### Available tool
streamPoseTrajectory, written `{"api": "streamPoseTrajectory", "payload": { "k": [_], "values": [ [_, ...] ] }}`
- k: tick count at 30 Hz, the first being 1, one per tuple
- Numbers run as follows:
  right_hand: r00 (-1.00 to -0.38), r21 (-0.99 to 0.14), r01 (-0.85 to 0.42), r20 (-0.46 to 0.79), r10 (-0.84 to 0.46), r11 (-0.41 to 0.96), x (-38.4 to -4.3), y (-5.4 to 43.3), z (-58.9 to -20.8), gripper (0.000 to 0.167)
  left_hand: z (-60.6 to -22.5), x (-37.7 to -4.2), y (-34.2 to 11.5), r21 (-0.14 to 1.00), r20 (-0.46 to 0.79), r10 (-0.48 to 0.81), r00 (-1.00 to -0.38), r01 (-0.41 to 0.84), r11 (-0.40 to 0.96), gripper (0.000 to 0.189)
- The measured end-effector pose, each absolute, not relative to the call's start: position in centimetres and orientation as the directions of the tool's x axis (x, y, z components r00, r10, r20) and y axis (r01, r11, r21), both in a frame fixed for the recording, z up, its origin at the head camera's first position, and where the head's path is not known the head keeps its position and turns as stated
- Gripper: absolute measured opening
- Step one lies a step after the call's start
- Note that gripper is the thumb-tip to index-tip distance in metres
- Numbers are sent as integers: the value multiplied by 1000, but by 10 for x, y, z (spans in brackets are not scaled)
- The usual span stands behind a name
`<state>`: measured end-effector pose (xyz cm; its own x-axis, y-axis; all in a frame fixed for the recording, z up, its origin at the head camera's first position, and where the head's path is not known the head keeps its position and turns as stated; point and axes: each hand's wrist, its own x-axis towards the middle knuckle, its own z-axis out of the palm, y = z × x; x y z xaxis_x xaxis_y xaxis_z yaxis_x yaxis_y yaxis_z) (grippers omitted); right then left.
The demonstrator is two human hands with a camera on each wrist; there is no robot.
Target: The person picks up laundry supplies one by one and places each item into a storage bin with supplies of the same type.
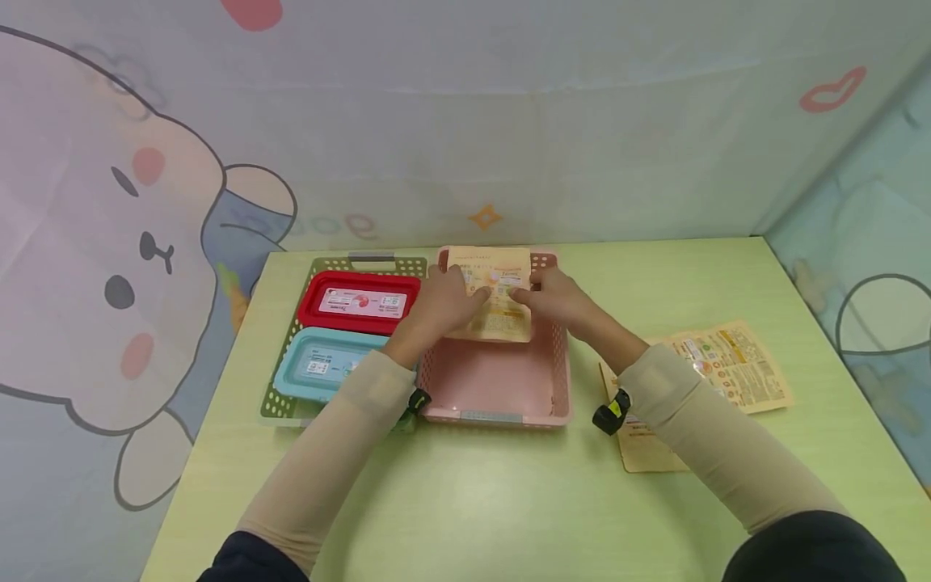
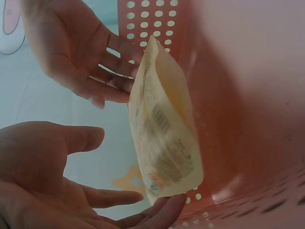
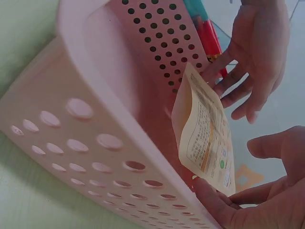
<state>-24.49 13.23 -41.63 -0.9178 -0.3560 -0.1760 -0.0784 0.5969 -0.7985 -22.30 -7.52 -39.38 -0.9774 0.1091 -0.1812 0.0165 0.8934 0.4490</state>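
A cream paper pouch (image 1: 500, 322) with printed text stands tilted in the far part of a pink perforated basket (image 1: 494, 380). My left hand (image 1: 440, 301) is at the pouch's left edge and my right hand (image 1: 563, 303) at its right edge. In the left wrist view, the left hand's fingers (image 2: 121, 71) lie fairly straight against one side of the pouch (image 2: 164, 133). Below, the fingertips of the right hand (image 2: 71, 186) touch the other side. Both thumbs stand off the pouch in the right wrist view, where its bottom fold (image 3: 183, 105) faces the camera.
Left of the pink basket stands a green basket (image 1: 272, 404) with a red-lidded box (image 1: 364, 301) and a light-blue-lidded box (image 1: 320, 364). Two more cream pouches lie overlapping on the table at right, one further back (image 1: 749, 364), one nearer (image 1: 650, 453), partly under my right forearm.
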Motion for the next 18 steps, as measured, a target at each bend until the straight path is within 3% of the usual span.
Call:
{"api": "streamPoseTrajectory", "payload": {
  "k": [6, 13, 18],
  "values": [
    [-893, -688, -164, -201, -403, 707, -243, 122, -420, 47, -400, -221, -69, 371, -216, 80, -973, -6, 928, 71],
    [-873, -677, -169, -234, -428, 716, -241, 117, -427, 48, -405, -216, -58, 281, -199, 54, -979, -5, 960, 72],
    [-865, -677, -142, -270, -423, 722, -241, 114, -427, 39, -402, -214, -52, 206, -222, 43, -974, -4, 978, 67]
  ]
}}
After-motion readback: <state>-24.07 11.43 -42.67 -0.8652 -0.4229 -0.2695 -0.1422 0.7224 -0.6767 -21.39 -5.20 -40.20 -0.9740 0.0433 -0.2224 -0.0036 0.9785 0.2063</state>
